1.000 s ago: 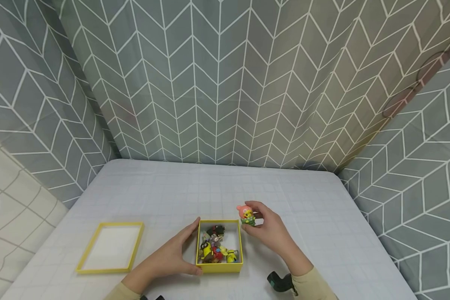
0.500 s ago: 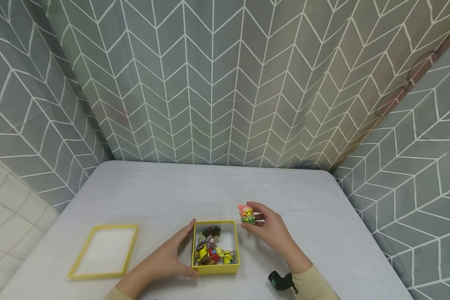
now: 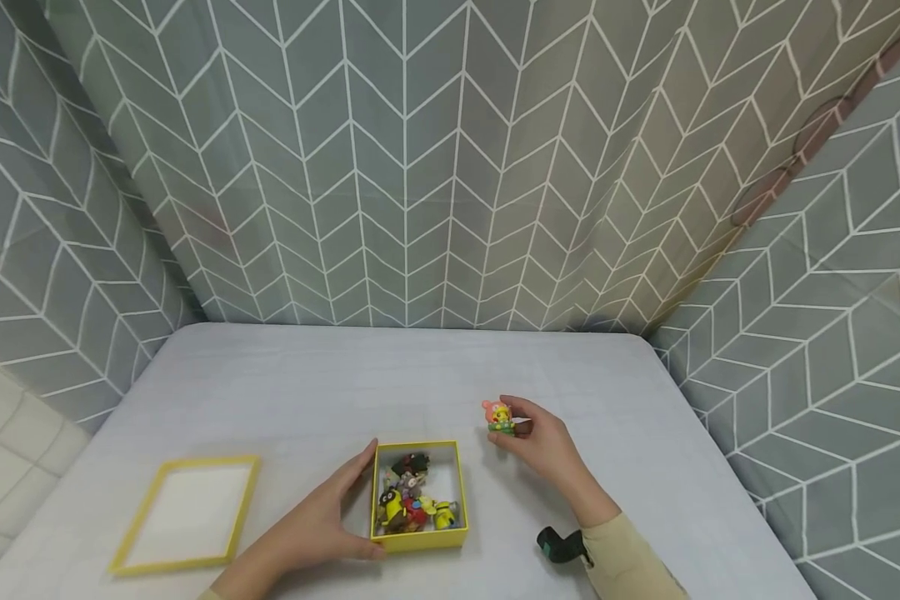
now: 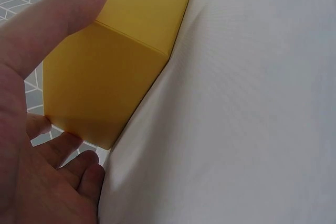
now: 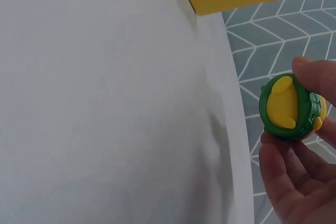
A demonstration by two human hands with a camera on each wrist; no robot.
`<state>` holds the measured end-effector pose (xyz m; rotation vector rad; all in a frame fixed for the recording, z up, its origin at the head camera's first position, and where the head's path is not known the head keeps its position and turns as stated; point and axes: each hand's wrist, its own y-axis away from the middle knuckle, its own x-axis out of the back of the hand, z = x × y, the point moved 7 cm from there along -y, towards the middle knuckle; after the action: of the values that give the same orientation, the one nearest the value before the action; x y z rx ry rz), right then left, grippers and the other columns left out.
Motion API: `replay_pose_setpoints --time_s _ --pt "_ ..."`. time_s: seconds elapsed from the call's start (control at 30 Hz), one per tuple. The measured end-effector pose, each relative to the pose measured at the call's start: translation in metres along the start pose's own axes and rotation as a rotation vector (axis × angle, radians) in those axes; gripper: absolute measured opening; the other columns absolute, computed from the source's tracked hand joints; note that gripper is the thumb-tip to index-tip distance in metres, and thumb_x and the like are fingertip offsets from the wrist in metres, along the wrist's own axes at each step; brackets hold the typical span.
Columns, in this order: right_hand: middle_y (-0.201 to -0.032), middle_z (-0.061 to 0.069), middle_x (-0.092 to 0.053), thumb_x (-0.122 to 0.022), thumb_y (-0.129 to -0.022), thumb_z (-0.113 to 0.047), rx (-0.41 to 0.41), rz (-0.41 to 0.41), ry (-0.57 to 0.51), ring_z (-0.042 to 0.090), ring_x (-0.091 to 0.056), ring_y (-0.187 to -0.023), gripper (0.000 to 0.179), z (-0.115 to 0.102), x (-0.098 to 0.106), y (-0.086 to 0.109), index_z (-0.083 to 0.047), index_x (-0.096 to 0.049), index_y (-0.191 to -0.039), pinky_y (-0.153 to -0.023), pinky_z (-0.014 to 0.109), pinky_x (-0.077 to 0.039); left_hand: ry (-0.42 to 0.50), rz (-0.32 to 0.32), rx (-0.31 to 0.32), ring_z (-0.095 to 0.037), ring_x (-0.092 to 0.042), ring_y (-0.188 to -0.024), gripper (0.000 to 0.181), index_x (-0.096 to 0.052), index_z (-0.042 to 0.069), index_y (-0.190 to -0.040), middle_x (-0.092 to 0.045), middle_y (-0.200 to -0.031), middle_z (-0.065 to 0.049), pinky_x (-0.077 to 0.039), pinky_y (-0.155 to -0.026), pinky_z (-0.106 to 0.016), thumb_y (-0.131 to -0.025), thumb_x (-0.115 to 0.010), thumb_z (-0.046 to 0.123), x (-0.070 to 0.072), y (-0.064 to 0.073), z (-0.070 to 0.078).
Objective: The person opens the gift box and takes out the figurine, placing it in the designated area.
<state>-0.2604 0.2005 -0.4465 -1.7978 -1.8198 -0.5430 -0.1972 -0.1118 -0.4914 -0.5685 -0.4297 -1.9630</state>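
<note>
My right hand (image 3: 543, 446) pinches a small toy figure (image 3: 498, 418) with a pink hood, a yellow face and a green lower part. It is held above the table, to the right of the box. In the right wrist view the figure's green and yellow underside (image 5: 283, 103) faces the camera. A yellow open-topped box (image 3: 423, 541) stands on the table with several small figures (image 3: 412, 500) inside, heaped toward its left and front. My left hand (image 3: 311, 525) grips the box's left side, thumb (image 4: 79, 6) at the front corner and fingertips at the far one.
A yellow-rimmed lid (image 3: 243, 508) lies on the white-covered table (image 3: 390, 367) to the left. Grey patterned curtains (image 3: 420, 167) surround the table's back and sides. A black wrist device (image 3: 561, 546) sits by the right sleeve.
The whole scene shifts left as the head view turns slightly. My right hand, still pinching the figure, has moved a little up and right from the box. The left hand keeps its grip.
</note>
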Motion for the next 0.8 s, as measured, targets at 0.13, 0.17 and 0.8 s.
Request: replay_pose_setpoints --time_s 0.13,0.17,0.8 --pt "-0.112 0.001 -0.067 -0.086 -0.078 -0.027 -0.013 0.008 0.009 0.011 -0.065 -0.085 0.063 0.005 -0.001 -0.005 -0.014 -0.062 -0.134 -0.067 0.028 -0.056 0.005 0.003 0.013 -0.033 -0.02 -0.146 0.136 -0.014 0.028 -0.16 -0.02 -0.161 -0.003 -0.021 -0.113 -0.06 -0.053 -0.093 0.055 0.002 0.002 0.0" --pt "-0.112 0.001 -0.067 -0.086 -0.078 -0.027 -0.014 0.008 0.015 0.011 -0.065 -0.085 0.062 0.006 -0.001 -0.006 -0.014 -0.062 -0.134 -0.068 0.028 -0.055 0.006 0.003 0.014 -0.033 -0.02 -0.146 0.136 -0.014 0.028 -0.16 -0.02 -0.161 -0.002 -0.021 -0.113 -0.06 -0.053 -0.093 0.055 0.002 0.002 0.0" --pt "-0.119 0.006 -0.065 -0.081 -0.083 -0.03 -0.098 -0.03 0.133 0.019 -0.064 -0.097 0.057 0.017 -0.005 -0.033 -0.013 -0.062 -0.134 -0.075 0.035 -0.057 0.019 -0.002 -0.003 -0.031 -0.02 -0.146 0.136 -0.015 0.026 -0.16 -0.02 -0.162 -0.001 -0.02 -0.113 -0.059 -0.053 -0.093 0.056 0.0 0.001 -0.001"
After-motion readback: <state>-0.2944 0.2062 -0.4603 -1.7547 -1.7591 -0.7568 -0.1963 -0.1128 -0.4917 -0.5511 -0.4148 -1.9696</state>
